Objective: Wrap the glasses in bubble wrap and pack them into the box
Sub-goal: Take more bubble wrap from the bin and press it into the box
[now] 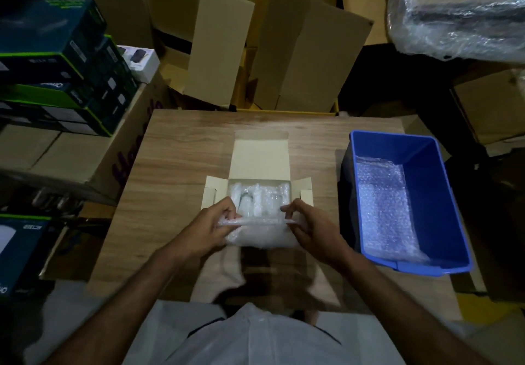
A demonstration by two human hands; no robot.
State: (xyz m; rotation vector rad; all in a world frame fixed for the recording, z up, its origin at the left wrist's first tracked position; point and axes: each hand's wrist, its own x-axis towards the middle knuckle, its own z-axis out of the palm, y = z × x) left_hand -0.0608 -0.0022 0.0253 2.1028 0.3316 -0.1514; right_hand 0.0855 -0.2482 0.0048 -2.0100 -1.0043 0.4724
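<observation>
wooden table (176, 148) amid stacked cartons: left hand (211, 227) and right hand (309, 229) pinch a clear bubble-wrapped bundle (260, 235) at the open cardboard box (260, 163); loose ends could unroll.

Bubble-wrapped bundle (260, 232) held over the near edge of the open box (260, 163) holding wrapped glasses (257, 197)

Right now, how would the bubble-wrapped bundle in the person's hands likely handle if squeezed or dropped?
The bubble-wrapped bundle probably gives softly: its wrap bulges between the left hand and right hand. Likely fragile if glass is inside. The glossy film may slip.
</observation>
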